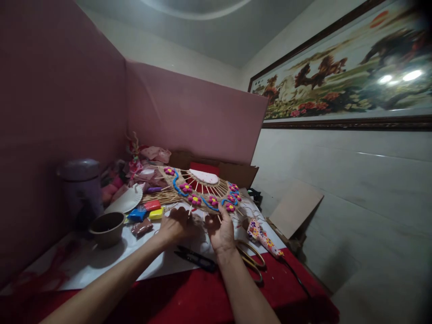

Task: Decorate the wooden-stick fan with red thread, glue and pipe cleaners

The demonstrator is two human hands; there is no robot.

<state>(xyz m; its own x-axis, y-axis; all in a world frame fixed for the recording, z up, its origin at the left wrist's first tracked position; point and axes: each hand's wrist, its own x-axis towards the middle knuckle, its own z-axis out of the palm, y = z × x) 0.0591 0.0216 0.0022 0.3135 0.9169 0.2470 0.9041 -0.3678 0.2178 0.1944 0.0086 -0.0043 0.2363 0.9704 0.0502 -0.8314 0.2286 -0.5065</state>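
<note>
A fan-shaped craft of thin wooden sticks [195, 200] is held up over the table. Its burlap band carries a wavy blue line and several pink flowers with yellow centres, and a white half-round piece [204, 176] sits at its narrow part. My right hand [221, 230] grips the fan's near edge, thumb on top. Close by, my left hand [174, 223] has its fingers curled in below the near edge by the stick ends; what they pinch is hidden. Under the hands lie black thread snips [195, 259].
Scissors with yellowish handles [251, 258] and a flower-patterned glue gun [263, 237] with a cord lie right. At left are a bowl [107, 229], coloured clay packets [152, 205], a paper plate [126, 200], sticks [158, 196] and a lidded container [81, 189]. Pink panels stand behind.
</note>
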